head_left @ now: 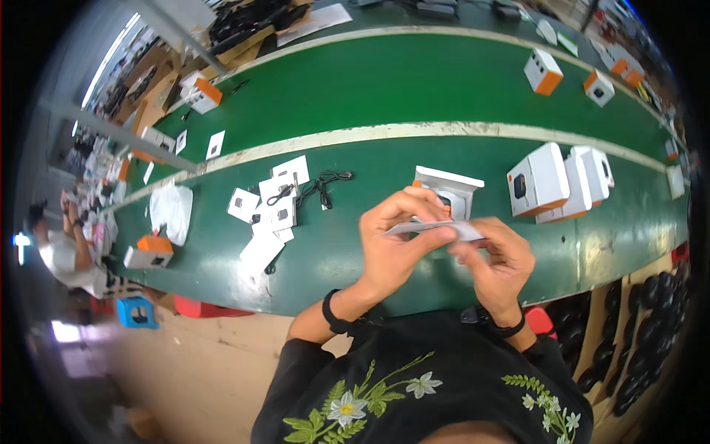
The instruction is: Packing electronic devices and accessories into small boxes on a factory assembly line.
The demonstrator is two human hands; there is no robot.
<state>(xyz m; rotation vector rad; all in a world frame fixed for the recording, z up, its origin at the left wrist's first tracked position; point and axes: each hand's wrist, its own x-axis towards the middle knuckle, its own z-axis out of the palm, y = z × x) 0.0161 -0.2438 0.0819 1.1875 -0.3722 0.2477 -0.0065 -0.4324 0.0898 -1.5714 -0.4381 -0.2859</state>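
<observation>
- Thin white paper piece [466,231]: up in front of the torso, over the green table's [384,288] near side, nearly edge-on.
- Left hand [396,233]: thumb and fingers pinching the paper, likely to steady it.
- Right hand [503,259]: fingers curled at the paper's right end; blurred, can't tell if gripping.
- Open white-and-orange cardboard box [452,178]: just beyond hands, probably for easy reach.
- Left: loose white printed leaflets [282,215], black coiled cables [324,192].
- Right: white-and-orange cartons [546,177], grouped upright, presumably saving space.
</observation>
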